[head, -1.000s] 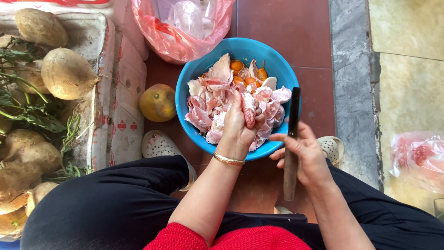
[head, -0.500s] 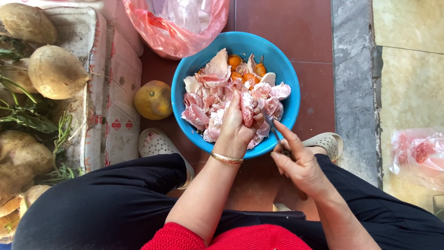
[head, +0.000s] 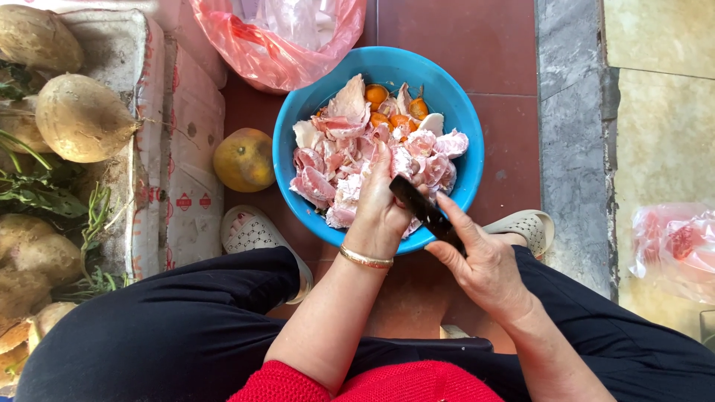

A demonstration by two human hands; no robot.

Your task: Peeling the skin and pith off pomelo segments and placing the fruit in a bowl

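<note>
A blue plastic bowl [head: 447, 97] sits on the red tiled floor between my feet, filled with pink peeled citrus pieces [head: 335, 160] and a few small orange fruits [head: 376, 95]. My left hand [head: 381, 205] reaches into the bowl and closes on a pink piece near the front rim; a gold bangle circles its wrist. My right hand [head: 480, 260] grips a dark knife [head: 417, 205] by the handle, its blade angled up-left against the left hand over the bowl's near edge.
A whole yellow-green citrus fruit [head: 243, 158] lies left of the bowl. A foam box [head: 160, 119] with large pale root vegetables [head: 82, 117] and greens stands at the left. Pink plastic bags sit above the bowl [head: 275, 45] and at the right [head: 674, 246]. White sandals [head: 257, 234] flank the bowl.
The right hand has swung the knife from pointing down beside the bowl up toward the left hand. The left hand stays in the bowl on the pink pieces.
</note>
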